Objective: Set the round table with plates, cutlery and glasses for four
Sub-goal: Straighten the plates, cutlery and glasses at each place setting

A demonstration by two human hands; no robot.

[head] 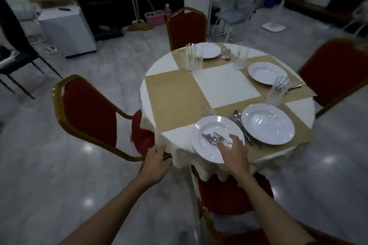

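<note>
The near plate (210,152) sits right at the near edge of the round table (225,85), and its closest rim reaches out past that edge over the hanging white cloth (185,151). There is little room on its right, where a second cutlery set (242,125) lies between it and the neighbouring plate (267,124), close to both rims. A small glass (207,112) stands just behind it. To its left and beyond lies the tan mat (171,95) in front of the left chair (89,109), with open grey floor around that chair.

The near plate is white, round and glossy, with a wide rim. On it lie a spoon and fork (211,137), silver and side by side. Their long axis runs diagonally, with bowl and tines pointing toward the left chair and the handles toward the right hand (233,151).

That hand reaches over the plate's near-right rim, thumb and fingers closed on the handles, though the spot is blurred. The left hand (157,162) lies on the gold frame at the left chair's front corner — whether its fingers grasp the frame I cannot tell.
</note>
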